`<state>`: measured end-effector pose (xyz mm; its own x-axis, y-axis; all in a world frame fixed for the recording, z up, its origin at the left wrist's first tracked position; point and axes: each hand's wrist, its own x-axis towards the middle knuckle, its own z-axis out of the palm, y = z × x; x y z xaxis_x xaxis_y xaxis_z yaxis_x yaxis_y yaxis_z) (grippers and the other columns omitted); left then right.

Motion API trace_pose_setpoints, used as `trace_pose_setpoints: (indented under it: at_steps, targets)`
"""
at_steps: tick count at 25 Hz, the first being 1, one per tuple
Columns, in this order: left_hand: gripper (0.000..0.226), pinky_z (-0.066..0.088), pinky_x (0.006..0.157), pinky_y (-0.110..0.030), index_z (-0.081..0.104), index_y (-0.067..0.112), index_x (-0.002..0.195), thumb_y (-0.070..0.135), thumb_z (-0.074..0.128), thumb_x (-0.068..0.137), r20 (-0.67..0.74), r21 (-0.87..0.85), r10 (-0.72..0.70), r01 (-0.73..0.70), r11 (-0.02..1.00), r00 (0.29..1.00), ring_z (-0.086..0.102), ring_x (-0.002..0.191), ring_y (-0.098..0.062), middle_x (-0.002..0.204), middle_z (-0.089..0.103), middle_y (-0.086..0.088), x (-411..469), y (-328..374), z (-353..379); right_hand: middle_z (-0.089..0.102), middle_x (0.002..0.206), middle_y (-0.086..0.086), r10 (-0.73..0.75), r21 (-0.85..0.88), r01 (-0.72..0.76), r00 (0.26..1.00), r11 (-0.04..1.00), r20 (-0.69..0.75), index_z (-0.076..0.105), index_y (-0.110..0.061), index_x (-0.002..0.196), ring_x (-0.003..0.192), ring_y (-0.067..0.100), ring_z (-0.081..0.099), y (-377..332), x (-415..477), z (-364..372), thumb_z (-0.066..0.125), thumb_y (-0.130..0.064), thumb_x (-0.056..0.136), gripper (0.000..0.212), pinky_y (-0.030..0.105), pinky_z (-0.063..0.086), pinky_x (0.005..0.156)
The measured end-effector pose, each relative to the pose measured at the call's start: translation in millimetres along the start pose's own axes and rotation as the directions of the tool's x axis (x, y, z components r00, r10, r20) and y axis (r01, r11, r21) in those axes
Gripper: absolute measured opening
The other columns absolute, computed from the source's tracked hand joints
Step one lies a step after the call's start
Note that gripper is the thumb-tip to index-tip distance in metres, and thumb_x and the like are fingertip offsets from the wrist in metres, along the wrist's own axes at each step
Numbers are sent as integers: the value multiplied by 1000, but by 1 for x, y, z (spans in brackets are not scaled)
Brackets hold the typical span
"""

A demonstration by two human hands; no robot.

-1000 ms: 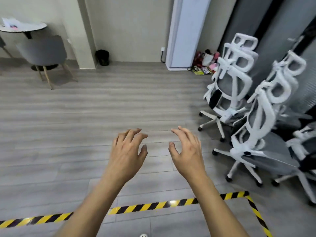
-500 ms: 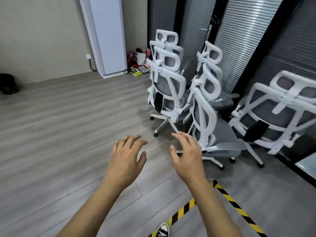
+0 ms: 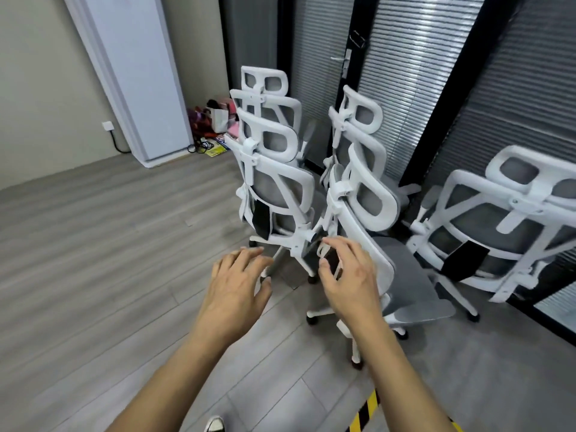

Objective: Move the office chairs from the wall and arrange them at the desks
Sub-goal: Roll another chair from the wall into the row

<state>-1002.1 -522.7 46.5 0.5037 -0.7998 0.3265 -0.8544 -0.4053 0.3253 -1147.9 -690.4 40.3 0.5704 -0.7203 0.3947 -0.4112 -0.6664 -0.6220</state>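
Note:
Several white-framed office chairs with grey mesh stand bunched against a wall of dark-framed glass with blinds. The nearest chair [image 3: 371,201] is turned side-on, its grey seat [image 3: 414,285] pointing right. Left of it is a second chair [image 3: 274,182], with more chairs behind both. Another chair [image 3: 498,219] stands at the right with its back to me. My left hand [image 3: 233,288] and my right hand [image 3: 349,279] reach forward, fingers spread and holding nothing, a little short of the nearest chair's back.
A tall white cabinet unit [image 3: 137,73] stands in the far corner, with bags and clutter [image 3: 215,126] on the floor beside it. Grey wood floor [image 3: 93,244] stretches to the left. Yellow-black hazard tape [image 3: 367,410] lies at the bottom right, near my shoe [image 3: 215,424].
My view has swung right and moved closer to the chairs, which now fill the middle. Both hands stay outstretched and open, now nearer the closest chair's back.

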Motion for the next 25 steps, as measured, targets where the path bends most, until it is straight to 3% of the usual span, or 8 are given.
trace_pose_setpoints:
  at_steps: [7,10,16,21,25]
  targets:
    - [27,39,102,-40,59,30,118,30,58,91,81,-55,227,-223,973,970,49,125,-20,133,56,10,161,-74,46,56,126,-13,181,-116,-201,970,973,-161,59,-31,124,120,12,49,32,109,67,62,-27,91,34,39,36,108]
    - [31,35,109,-40,58,31,123,34,54,92,145,-69,357,-351,934,923,47,128,-19,134,54,10,231,-87,68,55,124,-14,254,-141,-292,938,946,-236,57,-34,122,118,11,49,42,137,87,61,-27,91,32,28,30,104]
    - [35,32,106,-37,54,30,128,38,46,95,222,-131,556,-540,831,801,46,126,-19,136,51,8,337,-71,128,55,125,-12,393,-193,-472,854,860,-341,57,-32,125,119,12,50,87,173,98,61,-28,91,34,29,31,105]
    - [42,31,109,-40,43,31,138,36,44,97,334,-208,601,-566,798,726,38,135,-19,144,45,7,413,-50,195,57,119,-10,500,-177,-601,767,779,-402,60,-30,125,116,16,52,133,197,115,63,-27,91,34,34,37,105]
    - [39,36,105,-43,39,36,137,37,45,98,337,-263,676,-624,736,656,41,132,-19,143,44,6,456,-46,237,57,108,-6,557,-258,-705,691,661,-460,65,-26,114,104,21,53,151,205,131,66,-36,88,28,37,42,91]
